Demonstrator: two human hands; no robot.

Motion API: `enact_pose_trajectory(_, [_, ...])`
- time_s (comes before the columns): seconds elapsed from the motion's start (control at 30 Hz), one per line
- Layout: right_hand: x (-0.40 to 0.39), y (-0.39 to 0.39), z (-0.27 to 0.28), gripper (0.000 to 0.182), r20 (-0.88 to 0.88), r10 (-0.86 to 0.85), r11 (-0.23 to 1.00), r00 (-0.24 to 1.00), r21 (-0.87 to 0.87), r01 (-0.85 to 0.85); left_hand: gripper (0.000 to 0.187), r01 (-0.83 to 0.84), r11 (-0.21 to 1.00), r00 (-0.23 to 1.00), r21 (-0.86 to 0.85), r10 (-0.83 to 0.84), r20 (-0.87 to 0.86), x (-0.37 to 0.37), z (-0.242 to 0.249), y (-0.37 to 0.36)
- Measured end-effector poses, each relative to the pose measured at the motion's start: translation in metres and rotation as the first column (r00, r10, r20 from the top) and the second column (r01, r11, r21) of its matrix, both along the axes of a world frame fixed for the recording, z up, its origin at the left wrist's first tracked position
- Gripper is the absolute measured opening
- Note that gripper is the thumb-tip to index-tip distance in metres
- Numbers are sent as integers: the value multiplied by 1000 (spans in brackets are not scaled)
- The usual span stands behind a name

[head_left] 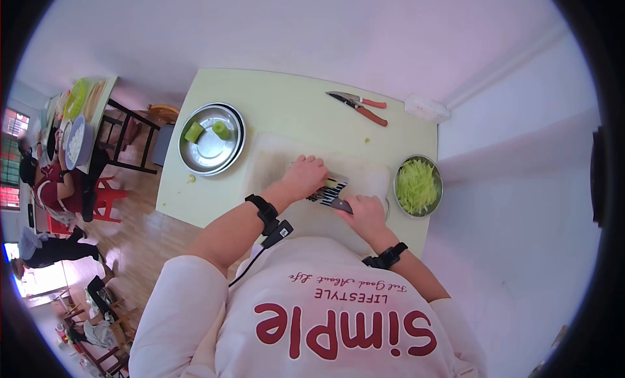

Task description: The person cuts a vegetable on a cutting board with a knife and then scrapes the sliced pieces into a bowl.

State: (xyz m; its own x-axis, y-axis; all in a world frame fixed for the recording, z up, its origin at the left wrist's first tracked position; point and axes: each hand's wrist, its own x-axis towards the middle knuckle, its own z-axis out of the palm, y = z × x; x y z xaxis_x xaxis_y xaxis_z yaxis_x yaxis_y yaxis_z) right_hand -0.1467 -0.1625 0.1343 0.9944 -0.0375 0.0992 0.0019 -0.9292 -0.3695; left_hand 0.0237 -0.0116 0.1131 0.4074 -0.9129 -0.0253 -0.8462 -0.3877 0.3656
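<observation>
My right hand (366, 216) is closed round the grey handle of a broad-bladed cutter (327, 193), whose blade looks striped dark and silver. The blade lies low over a whitish cutting board (273, 158). My left hand (306, 177) is curled right beside the blade, fingertips pointing down to the board. Whatever those fingers press on is hidden beneath them. To the right of the board, a steel bowl (441, 189) holds a heap of pale green shreds (417, 186). At the left, two green vegetable chunks (193, 132) sit in a stacked steel dish (207, 158).
Two knives, one with a brown handle (372, 116) and one with a red handle (374, 104), lie at the table's far side. A white box (426, 109) stands at the far right corner. Off to the left, a person in dark red (55, 189) sits at another table.
</observation>
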Motion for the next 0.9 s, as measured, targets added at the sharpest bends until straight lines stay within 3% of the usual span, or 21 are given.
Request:
enact_pose_trajectory(0.07, [-1,-2,-2,25,-32,6,999,999,-41,-7,14,92,988,995,128,-97,31,-1,6,0])
enact_pose_trajectory(0.3, [-6,-7,-2,26,-94,7,1000,996,-4,-8,10,183,953,983,243,-181,-30,5,-15,-3])
enact_pose_trajectory(0.4, [-9,-9,-4,27,-84,0,999,997,34,3,13,131,972,984,193,-105,-141,10,-28,-3])
enact_pose_trajectory(0.47, [-11,-11,-4,28,-99,-15,997,995,71,22,15,65,997,961,41,-52,-273,19,-33,-4])
enact_pose_trajectory(0.5, [-14,-11,-5,28,-94,-28,997,995,74,35,15,78,996,961,44,-63,-269,22,-25,-7])
enact_pose_trajectory(0.57, [-18,-16,-8,29,-110,-38,985,993,164,56,16,-44,979,814,201,152,-561,32,-8,-16])
enact_pose_trajectory(0.7, [-27,-19,-9,28,-109,-95,964,990,240,119,16,-103,975,747,196,206,-632,50,-11,-25])
enact_pose_trajectory(0.9, [-47,-27,-24,26,-172,-276,913,946,259,314,15,-345,930,571,127,315,-758,70,-32,-6])
